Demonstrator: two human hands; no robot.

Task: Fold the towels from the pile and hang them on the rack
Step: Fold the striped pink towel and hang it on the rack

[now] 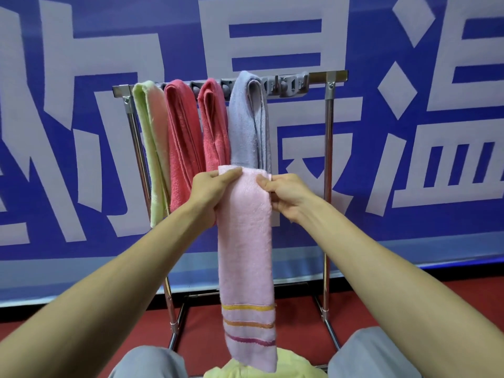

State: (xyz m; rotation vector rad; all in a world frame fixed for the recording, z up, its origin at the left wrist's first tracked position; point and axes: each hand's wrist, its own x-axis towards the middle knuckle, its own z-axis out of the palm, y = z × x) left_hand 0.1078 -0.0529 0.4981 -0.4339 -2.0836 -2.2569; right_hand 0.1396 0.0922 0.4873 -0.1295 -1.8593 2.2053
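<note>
A folded pink towel (pixel 245 241) with orange and purple stripes near its lower end hangs in a long narrow strip in front of me. My left hand (pixel 210 192) grips its top left corner and my right hand (pixel 283 190) pinches its top right edge. Behind it stands the metal rack (pixel 328 132). Over the rack's top bar hang a green and pink towel (pixel 151 137), two red towels (pixel 181 137), (pixel 214 126) and a lavender towel (pixel 246 121). The held towel is below the bar, in front of the lavender one.
A pale yellow towel (pixel 261 369) lies between my knees at the bottom edge. The bar's right part (pixel 316 77) carries no towel. A blue banner with white characters (pixel 81 105) fills the background above a red floor (pixel 294 323).
</note>
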